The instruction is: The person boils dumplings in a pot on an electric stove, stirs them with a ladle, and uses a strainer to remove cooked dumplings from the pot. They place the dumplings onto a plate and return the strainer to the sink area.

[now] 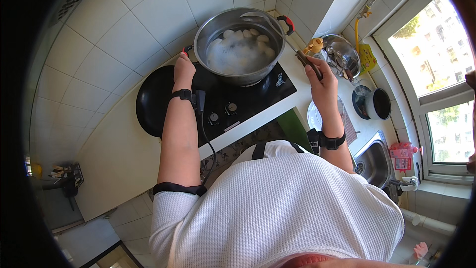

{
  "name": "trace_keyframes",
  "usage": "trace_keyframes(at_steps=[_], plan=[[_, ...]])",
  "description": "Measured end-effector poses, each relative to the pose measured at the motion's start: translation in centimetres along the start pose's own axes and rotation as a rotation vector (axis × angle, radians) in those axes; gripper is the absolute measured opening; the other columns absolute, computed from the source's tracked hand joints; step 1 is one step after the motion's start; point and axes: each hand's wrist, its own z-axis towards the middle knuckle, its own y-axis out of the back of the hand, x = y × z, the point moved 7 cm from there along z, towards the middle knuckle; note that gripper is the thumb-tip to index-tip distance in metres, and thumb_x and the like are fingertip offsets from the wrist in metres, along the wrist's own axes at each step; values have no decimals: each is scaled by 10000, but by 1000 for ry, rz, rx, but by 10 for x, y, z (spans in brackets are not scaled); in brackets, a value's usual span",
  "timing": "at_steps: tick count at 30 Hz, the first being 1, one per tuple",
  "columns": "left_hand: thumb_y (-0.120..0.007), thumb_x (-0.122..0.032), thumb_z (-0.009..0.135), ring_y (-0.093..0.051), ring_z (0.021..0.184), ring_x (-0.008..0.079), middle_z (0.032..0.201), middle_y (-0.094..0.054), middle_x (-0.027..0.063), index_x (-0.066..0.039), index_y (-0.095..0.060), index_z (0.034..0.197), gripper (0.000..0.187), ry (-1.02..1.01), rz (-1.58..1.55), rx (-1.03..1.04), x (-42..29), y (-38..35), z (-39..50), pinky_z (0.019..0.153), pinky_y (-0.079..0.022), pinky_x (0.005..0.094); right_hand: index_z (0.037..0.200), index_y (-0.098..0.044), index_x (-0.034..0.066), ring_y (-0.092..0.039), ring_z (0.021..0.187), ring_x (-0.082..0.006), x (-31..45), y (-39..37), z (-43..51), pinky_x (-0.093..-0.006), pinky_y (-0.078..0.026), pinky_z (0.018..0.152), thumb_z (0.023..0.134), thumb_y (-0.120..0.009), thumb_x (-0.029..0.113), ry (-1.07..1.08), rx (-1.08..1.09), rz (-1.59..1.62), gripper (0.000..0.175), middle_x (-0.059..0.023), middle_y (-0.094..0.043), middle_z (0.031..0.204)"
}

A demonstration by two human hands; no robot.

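Note:
A large stainless steel pot (pixel 241 79) stands on the black gas stove (pixel 253 98). Several pale rounded pieces of food (pixel 263 38) float in its steaming water, most of them along the far side. My left hand (pixel 184 67) grips the pot's red and black left handle (pixel 187 50). In my right hand (pixel 323 82) is the brown handle of a metal ladle or spatula (pixel 274 26). Its head rests over the pot's far right rim, above the water. The right pot handle (pixel 286 25) is free.
A black wok or pan (pixel 150 100) sits left of the pot. To the right are a metal bowl of utensils (pixel 346 50), a small saucepan (pixel 378 104), a clear plate (pixel 314 115) and the sink (pixel 372 162). A pink soap bottle (pixel 403 152) stands by the window.

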Motion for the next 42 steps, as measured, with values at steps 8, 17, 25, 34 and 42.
trace_keyframes(at_steps=[8, 17, 25, 34, 42], plan=[[-177, -491, 1062, -608, 1131, 448, 1191, -656, 269, 25, -650, 1129, 703, -5, -2, -11, -2, 3, -3, 941, -499, 539, 1203, -661, 22, -470, 736, -58, 0, 0, -1, -216, -398, 659, 977, -659, 157, 0, 0, 14, 264, 19, -564, 809], [-168, -486, 1065, -607, 1125, 453, 1176, -660, 272, 29, -656, 1116, 712, -28, -10, -15, -4, 3, -4, 943, -498, 538, 1200, -662, 25, -482, 741, -58, -1, 0, -2, -220, -409, 664, 974, -663, 159, -23, 10, -10, 263, 9, -598, 831], [-158, -486, 1067, -613, 1114, 449, 1177, -661, 268, 28, -657, 1116, 718, -12, -5, 1, -5, 4, -5, 933, -504, 537, 1199, -661, 23, -491, 752, -63, 1, 0, -3, -225, -419, 677, 974, -662, 157, -8, 4, -6, 262, 3, -598, 828], [-163, -485, 1067, -617, 1098, 449, 1166, -664, 266, 33, -662, 1108, 720, 0, -4, -3, -7, 6, -8, 921, -505, 538, 1197, -654, 13, -513, 796, -70, 3, -2, -5, -226, -431, 721, 976, -657, 145, -27, 21, 2, 258, -3, -595, 842], [-165, -489, 1065, -610, 1122, 446, 1188, -658, 264, 22, -661, 1125, 715, 3, -10, -5, -6, 5, -7, 934, -501, 536, 1198, -653, 11, -522, 810, -71, 2, -2, -6, -227, -436, 731, 976, -657, 143, -35, 28, 3, 258, -6, -605, 856]])
